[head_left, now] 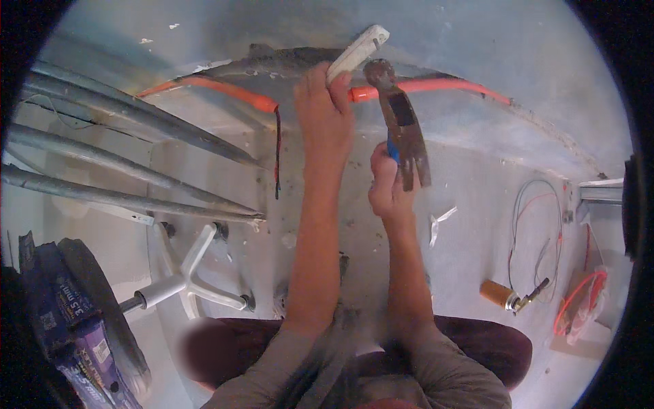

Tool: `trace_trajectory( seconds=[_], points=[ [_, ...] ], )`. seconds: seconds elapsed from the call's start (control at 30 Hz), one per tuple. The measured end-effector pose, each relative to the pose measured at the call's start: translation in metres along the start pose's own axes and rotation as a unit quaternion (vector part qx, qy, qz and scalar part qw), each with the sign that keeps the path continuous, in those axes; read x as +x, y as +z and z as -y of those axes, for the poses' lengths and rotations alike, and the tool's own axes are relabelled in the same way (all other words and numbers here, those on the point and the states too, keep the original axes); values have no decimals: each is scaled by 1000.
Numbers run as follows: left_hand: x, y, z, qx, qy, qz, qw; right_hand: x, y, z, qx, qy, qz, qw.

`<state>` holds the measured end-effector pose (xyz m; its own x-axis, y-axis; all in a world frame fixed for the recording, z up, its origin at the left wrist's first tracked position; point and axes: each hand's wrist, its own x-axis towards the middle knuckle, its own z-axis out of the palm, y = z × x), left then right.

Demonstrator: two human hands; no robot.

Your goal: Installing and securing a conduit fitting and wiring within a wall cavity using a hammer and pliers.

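Observation:
My left hand (324,112) is closed around a pale, off-white flat bar (359,52) with a dark notch near its far end; I cannot tell its kind. It is raised in front of a rough channel (293,63) cut in the wall. In my right hand (392,189) is a worn claw hammer (411,142) with a blue grip. The hammer's round face points up, close to the bar but apart from it. An orange conduit (238,94) ends left of my left hand, with dark wires (278,153) hanging from it. Another orange conduit (443,85) runs behind the hammer head.
Several grey pipes (136,177) slant in from the left. Below them lies a white wheeled chair base (187,276); dark packages (68,300) stand at lower left. A torch with an orange canister (499,294), coiled wire (516,225) and a clear bag (589,307) are at right.

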<state>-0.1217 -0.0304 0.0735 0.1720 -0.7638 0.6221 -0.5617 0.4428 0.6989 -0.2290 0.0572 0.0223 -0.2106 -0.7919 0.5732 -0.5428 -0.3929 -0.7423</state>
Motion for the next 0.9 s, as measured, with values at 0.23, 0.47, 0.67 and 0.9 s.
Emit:
trace_trajectory(
  seconds=[0.23,0.47,0.67,0.9],
  points=[
    [-3,4,10,17,-22,46,999,9,-1,13,4,128,60,990],
    [-25,-19,11,-115,-155,79,978,-27,4,3,101,181,57,977],
    [-39,-31,37,-147,-213,113,959,-31,10,9,185,235,0,954],
    [-28,-33,36,-80,-180,151,969,-29,11,18,178,255,-5,950]
  ],
)
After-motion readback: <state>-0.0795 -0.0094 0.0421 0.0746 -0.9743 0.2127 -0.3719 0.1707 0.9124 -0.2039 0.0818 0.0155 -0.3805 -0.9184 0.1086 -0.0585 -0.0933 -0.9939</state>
